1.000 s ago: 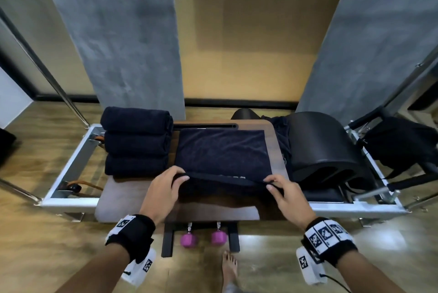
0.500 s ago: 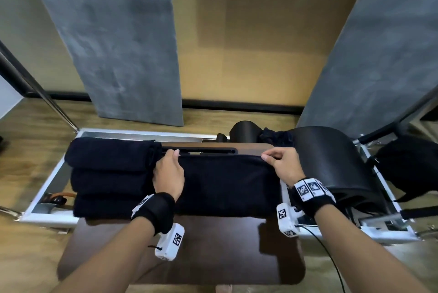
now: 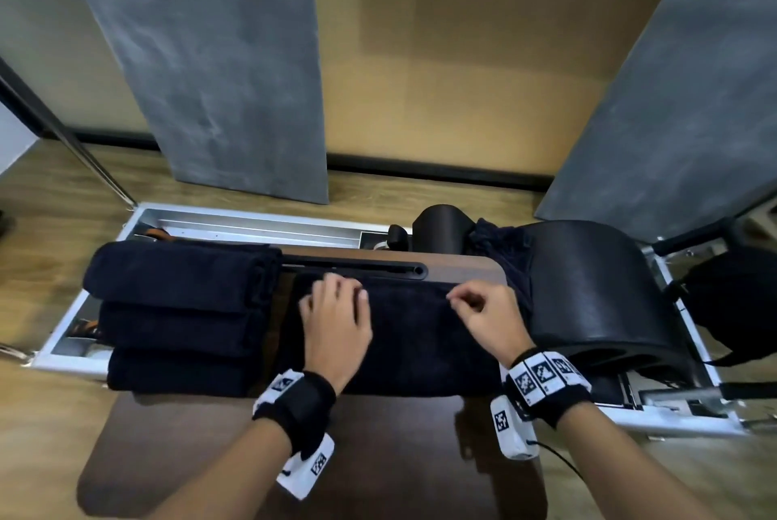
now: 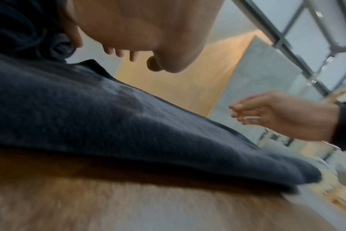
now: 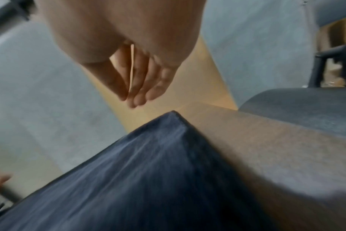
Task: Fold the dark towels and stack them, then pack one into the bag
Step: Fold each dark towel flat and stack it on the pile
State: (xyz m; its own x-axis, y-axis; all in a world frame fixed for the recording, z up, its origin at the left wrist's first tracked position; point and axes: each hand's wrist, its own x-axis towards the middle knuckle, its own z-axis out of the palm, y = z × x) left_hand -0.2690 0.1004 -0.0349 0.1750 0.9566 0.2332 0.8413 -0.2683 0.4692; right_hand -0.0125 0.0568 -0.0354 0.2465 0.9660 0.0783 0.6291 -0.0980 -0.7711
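A dark towel (image 3: 420,343) lies folded on the brown board (image 3: 378,456), its far edge near the board's slot. My left hand (image 3: 336,309) hovers over the towel's left part, fingers relaxed and holding nothing. Over the towel's far right corner my right hand (image 3: 483,305) hangs loosely curled, also holding nothing. The right wrist view shows the right hand's fingers (image 5: 136,78) straight above the towel's corner (image 5: 148,171). A stack of three folded dark towels (image 3: 181,309) sits to the left. A black bag (image 3: 736,301) is at the far right.
A black padded barrel (image 3: 597,288) stands right of the board. A crumpled dark cloth (image 3: 500,250) lies behind it, beside a smaller black pad (image 3: 437,225). A white metal frame (image 3: 235,221) surrounds everything. Grey panels lean against the far wall.
Both hands carried the towel's near edge over to the far edge, folding it in half, then let go. The camera moved closer over the board.
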